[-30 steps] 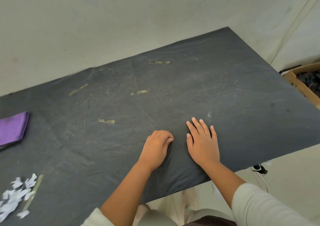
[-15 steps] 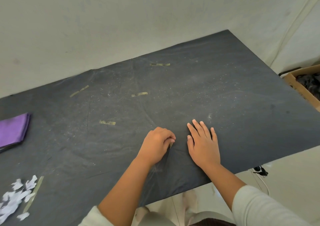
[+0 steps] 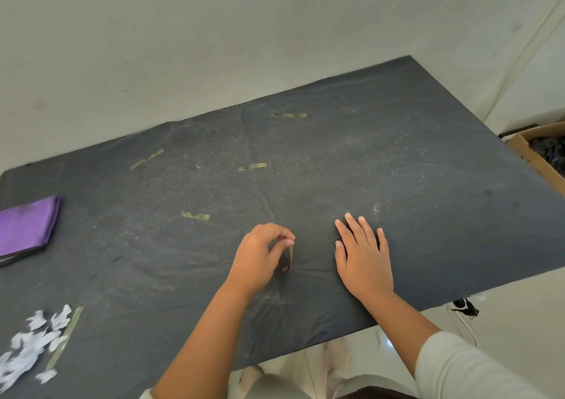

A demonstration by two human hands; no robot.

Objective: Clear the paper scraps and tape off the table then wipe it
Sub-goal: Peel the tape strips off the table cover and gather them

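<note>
**Clerk A:** Hands, first entry?

**Clerk B:** Left hand (image 3: 260,258), fingers curled, thumb and fingertips pinching the upper end of a short strip of yellowish translucent tape (image 3: 290,258). The strip stands nearly upright; its lower end sits at the black cloth covering the table (image 3: 428,200), which puckers around it.

**Clerk A:** Right hand?

**Clerk B:** Right hand (image 3: 362,256), fingers straight and slightly spread, palm flat on the cloth just right of the lifted strip. It holds nothing.

**Clerk A:** Other tape on the table?

**Clerk B:** Four strips lying flat beyond the hands. Nearest strip (image 3: 195,215), up and left of the left hand. Middle strip (image 3: 252,167), farther back. Far strip (image 3: 288,115), near the wall edge. Long angled strip (image 3: 146,159), at the left rear. A fifth, the long pale strip (image 3: 65,336), lies at the near left, touching the scraps.

**Clerk A:** Paper?

**Clerk B:** Pile of torn white paper scraps (image 3: 33,343), near left corner, well apart from the hands.

**Clerk A:** Remaining items?

**Clerk B:** Folded purple cloth (image 3: 26,226), left edge of the table. Fine pale specks scattered over the black surface. Open brown cardboard box (image 3: 532,154) with dark contents, on the floor past the right edge. Black plug and white cable (image 3: 464,311) on the pale floor below the near edge.
</note>
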